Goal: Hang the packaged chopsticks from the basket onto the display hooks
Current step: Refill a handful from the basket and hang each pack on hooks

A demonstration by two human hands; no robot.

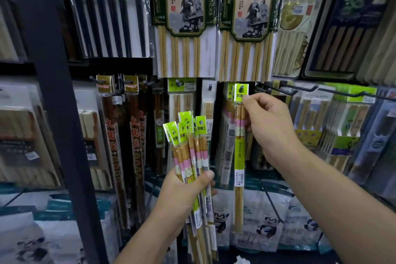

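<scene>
Left grip [188,186] clamps a chopstick bundle [191,143]; right grip [272,122] pinches one pack [238,152] at a hook [241,88] beneath larger packs [248,23].

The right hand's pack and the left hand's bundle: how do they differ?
The pack in the right hand is single; the bundle in the left hand holds several. The pack is upright, its tab at a hook; the bundle tilts, off any hook. Both have green tabs.
</scene>
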